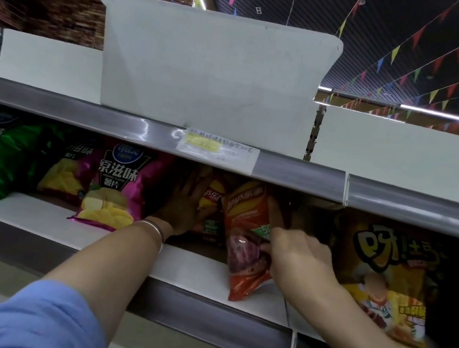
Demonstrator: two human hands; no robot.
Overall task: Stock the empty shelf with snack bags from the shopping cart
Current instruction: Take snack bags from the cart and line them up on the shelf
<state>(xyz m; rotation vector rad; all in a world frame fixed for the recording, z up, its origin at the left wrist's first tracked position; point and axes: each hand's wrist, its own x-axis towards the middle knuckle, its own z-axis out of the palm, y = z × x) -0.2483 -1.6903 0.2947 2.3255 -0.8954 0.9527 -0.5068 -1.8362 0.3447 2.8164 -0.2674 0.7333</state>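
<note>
Head view: the left hand [184,206] lay flat, fingers straight, against a red Lay's bag [212,201] on the shelf [193,266], apparently steadying it. Just right, the right hand [296,255] pinched an orange Lay's bag [248,236], standing it upright.

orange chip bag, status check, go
Right hand pinching orange chip bag, upright on shelf. Left hand flat against red bag behind. Nothing blocking.
</note>
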